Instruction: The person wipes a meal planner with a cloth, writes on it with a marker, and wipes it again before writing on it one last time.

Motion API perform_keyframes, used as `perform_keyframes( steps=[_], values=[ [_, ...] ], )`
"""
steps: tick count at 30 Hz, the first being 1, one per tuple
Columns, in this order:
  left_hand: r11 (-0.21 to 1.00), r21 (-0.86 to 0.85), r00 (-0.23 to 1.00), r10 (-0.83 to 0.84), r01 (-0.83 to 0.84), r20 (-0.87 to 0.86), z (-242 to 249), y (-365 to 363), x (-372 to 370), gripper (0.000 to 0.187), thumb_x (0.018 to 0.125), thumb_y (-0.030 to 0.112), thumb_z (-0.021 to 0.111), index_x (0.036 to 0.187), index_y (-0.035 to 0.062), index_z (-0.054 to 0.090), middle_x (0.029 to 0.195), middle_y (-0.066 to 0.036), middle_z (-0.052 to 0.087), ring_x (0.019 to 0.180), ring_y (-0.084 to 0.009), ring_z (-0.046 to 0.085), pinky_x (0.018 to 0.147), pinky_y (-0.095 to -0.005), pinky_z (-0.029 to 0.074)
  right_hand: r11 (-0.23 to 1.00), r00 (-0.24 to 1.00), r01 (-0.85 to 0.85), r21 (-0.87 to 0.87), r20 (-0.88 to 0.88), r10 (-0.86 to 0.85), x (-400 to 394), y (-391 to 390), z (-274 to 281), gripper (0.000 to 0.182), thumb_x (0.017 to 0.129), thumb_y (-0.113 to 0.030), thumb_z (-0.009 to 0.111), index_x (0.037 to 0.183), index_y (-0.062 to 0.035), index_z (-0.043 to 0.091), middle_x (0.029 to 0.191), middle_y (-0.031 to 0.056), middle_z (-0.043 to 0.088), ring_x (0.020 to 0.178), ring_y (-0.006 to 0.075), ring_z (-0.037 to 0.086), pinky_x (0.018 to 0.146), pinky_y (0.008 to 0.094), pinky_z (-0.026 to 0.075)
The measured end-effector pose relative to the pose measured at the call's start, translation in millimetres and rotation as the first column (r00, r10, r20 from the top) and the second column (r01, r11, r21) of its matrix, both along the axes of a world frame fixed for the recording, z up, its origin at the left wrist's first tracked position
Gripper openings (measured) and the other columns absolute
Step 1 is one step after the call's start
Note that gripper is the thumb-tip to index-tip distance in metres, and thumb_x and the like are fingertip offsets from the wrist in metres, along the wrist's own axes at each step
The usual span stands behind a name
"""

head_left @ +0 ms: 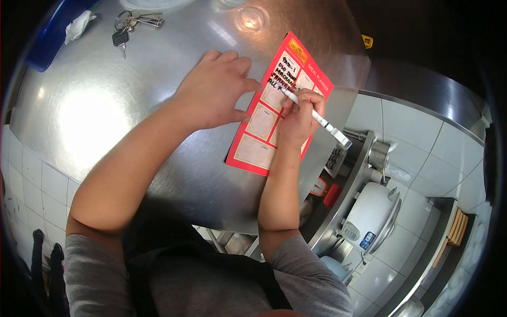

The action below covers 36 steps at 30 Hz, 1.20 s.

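A red meal planner (255, 150) with pale boxes lies at a slant on the steel table (174, 174). In my right hand (298, 124) is a white marker (330, 128) with dark bands, gripped between the fingers. Its tip rests at or just over an upper-left box, beside several lines of black handwriting. My left hand (217, 91) lies at the planner's left edge, thumb and forefinger apart and touching the edge, the other fingers loosely bent. Part of the planner's right side is hidden under my right hand and forearm.
Keys on a ring (121, 36), a crumpled white wrapper (79, 26) and a blue tray (47, 45) are at the table's far left. A clear round glass (250, 20) stands beyond the planner. A white rice cooker (367, 211) sits on the right-hand shelf.
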<state>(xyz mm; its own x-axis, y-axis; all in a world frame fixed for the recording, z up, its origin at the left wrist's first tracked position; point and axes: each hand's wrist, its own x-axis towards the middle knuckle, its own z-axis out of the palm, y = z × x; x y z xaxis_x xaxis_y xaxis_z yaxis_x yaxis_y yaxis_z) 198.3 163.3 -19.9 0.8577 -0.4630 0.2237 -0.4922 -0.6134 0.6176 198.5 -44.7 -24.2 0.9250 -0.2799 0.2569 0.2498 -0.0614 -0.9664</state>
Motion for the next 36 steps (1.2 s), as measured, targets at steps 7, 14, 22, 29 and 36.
perform_keyframes(
  steps=[7, 14, 22, 29, 36],
  values=[
    [1.0, -0.004, 1.0, 0.009, -0.009, 0.012, -1, -1, -1, 0.052, 0.062, 0.032, 0.082, 0.111, 0.0208, 0.069, 0.094, -0.002, 0.053, 0.097, -0.0198, 0.05, 0.089, -0.0355, 0.038, 0.999, 0.999, 0.029, 0.014, -0.016, -0.029, -2, -1, 1, 0.009, 0.086, 0.0, 0.05, 0.08, -0.0057, 0.047, 0.077, 0.0068, 0.055, 0.052, 0.0101, 0.05, 0.042, 0.0213, 0.038],
    [1.0, 0.0, 1.0, 0.006, -0.006, 0.013, -1, -1, -1, 0.053, 0.062, 0.031, 0.082, 0.112, 0.0209, 0.069, 0.094, -0.002, 0.054, 0.098, -0.0198, 0.05, 0.089, -0.0355, 0.038, 0.986, 0.99, 0.139, 0.09, -0.025, -0.137, -4, -5, 5, 0.007, 0.084, -0.001, 0.05, 0.081, -0.0056, 0.047, 0.072, 0.0065, 0.054, 0.051, 0.0106, 0.049, 0.041, 0.0212, 0.037],
    [1.0, 0.003, 1.0, 0.015, -0.015, 0.018, 1, -1, -2, 0.053, 0.061, 0.03, 0.082, 0.112, 0.0203, 0.07, 0.095, -0.002, 0.054, 0.098, -0.02, 0.049, 0.089, -0.0352, 0.038, 0.999, 0.999, 0.036, 0.004, 0.013, -0.036, -2, -11, -2, 0.007, 0.084, 0.001, 0.048, 0.081, -0.0057, 0.048, 0.076, 0.0072, 0.055, 0.052, 0.0096, 0.05, 0.042, 0.021, 0.037],
    [1.0, -0.016, 0.999, 0.018, -0.017, 0.035, -2, -2, -2, 0.053, 0.061, 0.03, 0.083, 0.111, 0.02, 0.07, 0.094, -0.003, 0.053, 0.098, -0.0201, 0.05, 0.09, -0.0353, 0.038, 0.995, 0.996, 0.093, 0.026, -0.018, -0.092, -3, -8, 0, 0.008, 0.084, 0.001, 0.049, 0.08, -0.0057, 0.047, 0.075, 0.0068, 0.055, 0.051, 0.0091, 0.049, 0.042, 0.0213, 0.037],
    [1.0, -0.01, 1.0, 0.018, -0.018, 0.022, 0, -1, -2, 0.054, 0.06, 0.03, 0.083, 0.112, 0.0201, 0.07, 0.094, -0.002, 0.053, 0.097, -0.02, 0.049, 0.09, -0.0353, 0.037, 0.994, 0.994, 0.105, 0.042, -0.007, -0.105, -4, -11, 4, 0.007, 0.084, 0.0, 0.048, 0.08, -0.0054, 0.047, 0.073, 0.0071, 0.055, 0.052, 0.0102, 0.05, 0.042, 0.0205, 0.036]
  ],
)
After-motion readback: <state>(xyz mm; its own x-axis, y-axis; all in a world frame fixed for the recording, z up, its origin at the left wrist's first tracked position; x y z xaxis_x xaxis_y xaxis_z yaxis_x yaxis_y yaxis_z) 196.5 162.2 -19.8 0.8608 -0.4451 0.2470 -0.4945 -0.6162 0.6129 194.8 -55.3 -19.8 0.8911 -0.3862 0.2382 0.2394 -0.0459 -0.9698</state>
